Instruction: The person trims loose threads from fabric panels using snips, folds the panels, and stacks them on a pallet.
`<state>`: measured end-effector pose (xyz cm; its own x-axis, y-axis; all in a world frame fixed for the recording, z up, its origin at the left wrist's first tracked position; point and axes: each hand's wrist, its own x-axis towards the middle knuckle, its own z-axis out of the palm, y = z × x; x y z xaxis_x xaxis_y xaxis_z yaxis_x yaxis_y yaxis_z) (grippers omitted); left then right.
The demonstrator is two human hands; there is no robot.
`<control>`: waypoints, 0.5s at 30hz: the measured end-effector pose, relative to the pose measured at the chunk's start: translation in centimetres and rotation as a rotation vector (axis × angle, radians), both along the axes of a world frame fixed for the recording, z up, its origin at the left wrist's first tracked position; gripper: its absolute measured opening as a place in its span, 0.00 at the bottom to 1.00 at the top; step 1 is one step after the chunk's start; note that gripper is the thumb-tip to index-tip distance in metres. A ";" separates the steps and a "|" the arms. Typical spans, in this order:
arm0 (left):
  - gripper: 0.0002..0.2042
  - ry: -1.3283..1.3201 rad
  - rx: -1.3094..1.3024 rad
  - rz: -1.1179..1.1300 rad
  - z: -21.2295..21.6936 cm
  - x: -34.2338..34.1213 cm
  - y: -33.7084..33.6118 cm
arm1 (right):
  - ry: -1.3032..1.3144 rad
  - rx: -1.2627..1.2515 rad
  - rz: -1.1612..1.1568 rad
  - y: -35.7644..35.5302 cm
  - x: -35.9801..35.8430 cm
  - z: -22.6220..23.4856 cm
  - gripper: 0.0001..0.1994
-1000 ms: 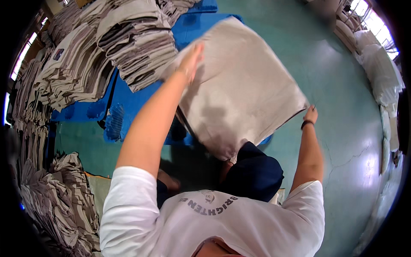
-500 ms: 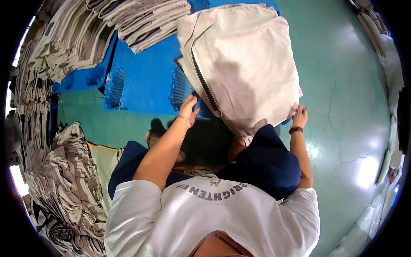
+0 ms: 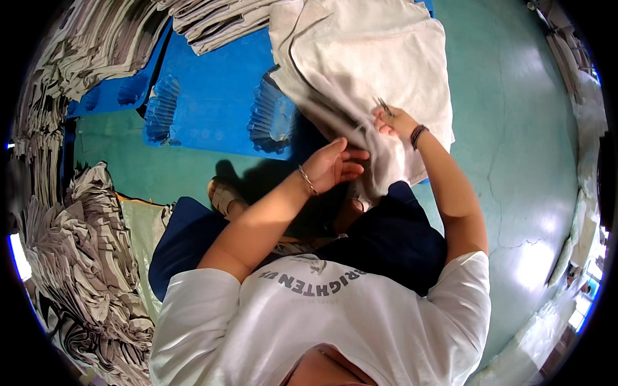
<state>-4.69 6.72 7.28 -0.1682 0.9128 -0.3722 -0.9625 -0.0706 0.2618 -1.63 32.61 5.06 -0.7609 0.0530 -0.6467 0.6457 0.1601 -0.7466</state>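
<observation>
Pale beige fabric pieces [image 3: 405, 71] drape from a blue surface toward my knee, with a dark strip along their left side. Their lower left part is lifted, folded and blurred by motion. My right hand [image 3: 394, 121] is over the fabric, closed on small thread snips [image 3: 385, 107], whose thin points stick out past the fingers. Beside the lifted fold is my left hand [image 3: 333, 166]. Its fingers are apart and reach toward the cloth, and no grip on it shows.
Blue plastic crates [image 3: 206, 96] with ribbed openings stand ahead. Folded beige fabric stacks [image 3: 219, 22] lie on them, and more hang at far left [image 3: 109, 51]. A crumpled fabric heap [image 3: 84, 251] sits at my left. Green floor [image 3: 508, 128] runs along the right, with plastic-wrapped bundles [image 3: 534, 334] beyond.
My right hand has moved left and up from the fabric's right edge to over its middle. My left hand has shifted right and slightly down. The cloth's lower left part has folded up.
</observation>
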 end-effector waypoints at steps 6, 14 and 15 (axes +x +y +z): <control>0.19 0.727 -0.837 0.204 -3.5 -1.8 0.8 | 0.021 0.227 0.046 -2.8 -0.8 -0.5 0.15; 0.17 -0.198 -0.359 0.162 -4.8 2.2 4.8 | 0.349 0.377 0.083 -3.8 1.6 -3.9 0.12; 0.17 -0.298 -0.189 0.168 -4.5 2.3 5.0 | 0.357 0.328 0.031 -4.1 1.4 -4.0 0.12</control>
